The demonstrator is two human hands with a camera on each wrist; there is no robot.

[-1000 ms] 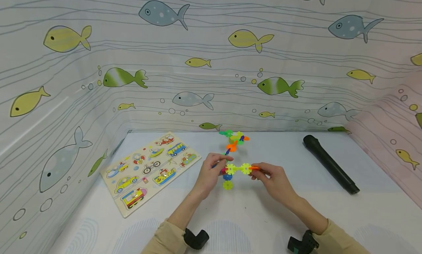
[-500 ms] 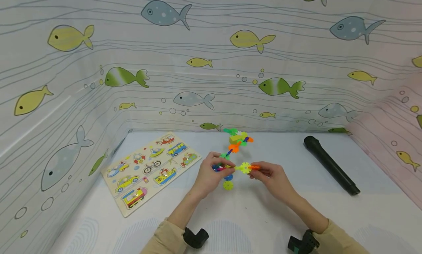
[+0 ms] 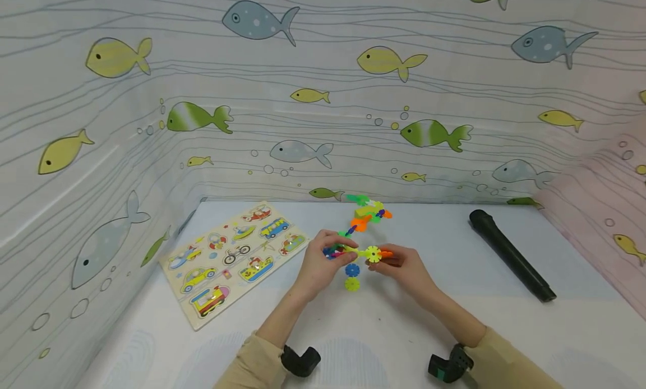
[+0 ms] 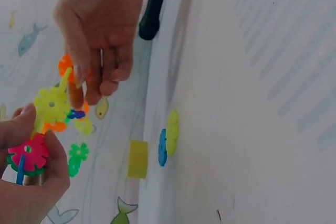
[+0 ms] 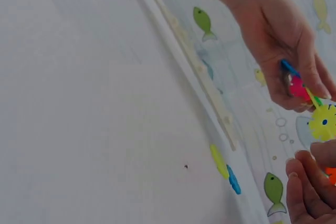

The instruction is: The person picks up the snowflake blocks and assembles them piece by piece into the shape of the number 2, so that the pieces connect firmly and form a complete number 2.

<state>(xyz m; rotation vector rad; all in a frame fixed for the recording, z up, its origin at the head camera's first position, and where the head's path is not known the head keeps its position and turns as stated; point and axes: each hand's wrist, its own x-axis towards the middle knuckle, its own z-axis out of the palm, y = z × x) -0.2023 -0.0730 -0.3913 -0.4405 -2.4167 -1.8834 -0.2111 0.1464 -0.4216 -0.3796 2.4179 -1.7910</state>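
My left hand (image 3: 320, 265) pinches a chain of flower-shaped plastic connector discs, its thumb covering part of one yellow disc. A second yellow disc (image 3: 373, 254) shows between the hands. An orange disc (image 3: 386, 254) joins it, pinched by the fingers of my right hand (image 3: 404, 268). In the left wrist view, a pink disc (image 4: 31, 153) with a blue one edge-on (image 4: 20, 170) sits within the left hand. Beyond the hands, more joined discs (image 3: 360, 224) in orange, purple, green and yellow lead away; whether all are linked to the held part I cannot tell.
A blue disc (image 3: 352, 270) and a yellow-green disc (image 3: 352, 284) lie just below the hands. A yellow block (image 4: 137, 159) stands beyond them. To the left lies a wooden vehicle puzzle board (image 3: 202, 317); a black cylindrical stick (image 3: 512, 255) lies at right.
My left fingers have shifted rightward over the nearer yellow disc, which showed fully before. My right hand has come slightly closer, still on the orange disc. The far discs shifted slightly.
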